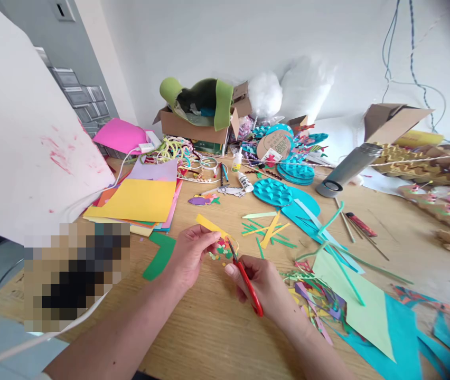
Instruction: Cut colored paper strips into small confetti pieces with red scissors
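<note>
Yellow paper strip point(207, 223) juts beyond the pinching left grip point(188, 252), with red scissors point(249, 285) inside the curled right grip point(263, 279).

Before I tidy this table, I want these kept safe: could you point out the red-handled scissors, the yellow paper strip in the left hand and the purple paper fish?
Red-handled scissors point(246, 277): head view, on the red handle.
Yellow paper strip point(209, 224): head view, on its uncovered face.
Purple paper fish point(198, 201): head view, on its purple body.

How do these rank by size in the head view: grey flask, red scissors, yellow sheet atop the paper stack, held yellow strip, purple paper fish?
1. Yellow sheet
2. Grey flask
3. Red scissors
4. Yellow strip and purple paper fish: too alike to rank, the strip partly covered by the left hand.
</note>
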Available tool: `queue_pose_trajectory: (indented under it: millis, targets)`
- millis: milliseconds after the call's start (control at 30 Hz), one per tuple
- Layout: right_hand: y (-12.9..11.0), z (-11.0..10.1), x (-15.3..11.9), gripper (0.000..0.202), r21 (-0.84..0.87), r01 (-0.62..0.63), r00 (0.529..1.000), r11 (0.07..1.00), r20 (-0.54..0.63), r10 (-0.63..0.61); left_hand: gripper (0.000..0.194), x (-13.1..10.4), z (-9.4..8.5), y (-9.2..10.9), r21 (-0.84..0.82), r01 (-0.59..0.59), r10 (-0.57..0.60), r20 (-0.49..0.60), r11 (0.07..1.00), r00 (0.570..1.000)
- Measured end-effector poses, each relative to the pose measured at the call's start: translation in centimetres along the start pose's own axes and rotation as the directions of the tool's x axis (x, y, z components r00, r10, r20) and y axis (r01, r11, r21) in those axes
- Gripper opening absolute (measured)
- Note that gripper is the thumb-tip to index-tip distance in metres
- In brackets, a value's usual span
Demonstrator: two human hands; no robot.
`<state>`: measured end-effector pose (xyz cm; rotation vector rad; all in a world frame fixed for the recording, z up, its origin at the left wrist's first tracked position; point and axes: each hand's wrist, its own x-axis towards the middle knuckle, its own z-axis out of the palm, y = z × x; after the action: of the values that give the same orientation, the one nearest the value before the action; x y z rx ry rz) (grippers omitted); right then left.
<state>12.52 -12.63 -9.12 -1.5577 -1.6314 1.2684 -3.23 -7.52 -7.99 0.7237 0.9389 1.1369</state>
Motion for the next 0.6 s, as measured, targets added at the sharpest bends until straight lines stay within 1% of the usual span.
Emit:
queue_pose_trajectory:
  millis: [67, 100, 167, 200, 267, 333, 433, 600]
  targets:
    - [0.08, -0.03, -0.10, 0.045, 0.002, 0.018, 1.000, 1.000, 0.021, -0.018, 0.020, 0.15, -0.04, 0.00, 0.009, -0.013, 0.013, -0.025, 1.000, 1.000]
    - [0.12, -0.05, -0.19, 0.045, 0.015, 0.029, 0.998, 0.999, 0.055, -0.030, 0.020, 0.24, -0.07, 0.00, 0.015, -0.027, 0.027, -0.040, 1.000, 0.999]
    - [0.19, -0.12, -0.36, 0.043, 0.081, 0.051, 0.989, 0.995, 0.133, -0.062, 0.019, 0.41, -0.14, 0.00, 0.033, -0.058, 0.060, -0.071, 0.998, 0.996]
    - [0.23, -0.16, -0.41, 0.043, 0.115, 0.059, 0.987, 0.992, 0.144, -0.075, 0.019, 0.47, -0.16, 0.00, 0.044, -0.068, 0.072, -0.078, 0.997, 0.994]
    - [0.32, -0.25, -0.41, 0.041, 0.151, 0.065, 0.989, 0.986, 0.119, -0.084, 0.019, 0.47, -0.14, -0.02, 0.061, -0.067, 0.072, -0.073, 0.996, 0.995]
    - [0.41, -0.34, -0.28, 0.041, 0.125, 0.054, 0.994, 0.991, 0.084, -0.065, 0.018, 0.35, -0.03, -0.06, 0.062, -0.043, 0.046, -0.054, 0.997, 0.998]
    - [0.47, -0.40, -0.05, 0.041, 0.072, 0.023, 0.996, 0.997, 0.085, -0.029, 0.018, 0.13, 0.19, -0.08, 0.049, -0.013, 0.015, -0.038, 0.999, 0.999]
    - [0.25, -0.31, 0.17, 0.043, 0.077, -0.002, 0.998, 0.997, 0.067, -0.003, 0.018, 0.11, 0.23, -0.11, 0.039, 0.010, -0.009, -0.016, 0.999, 1.000]
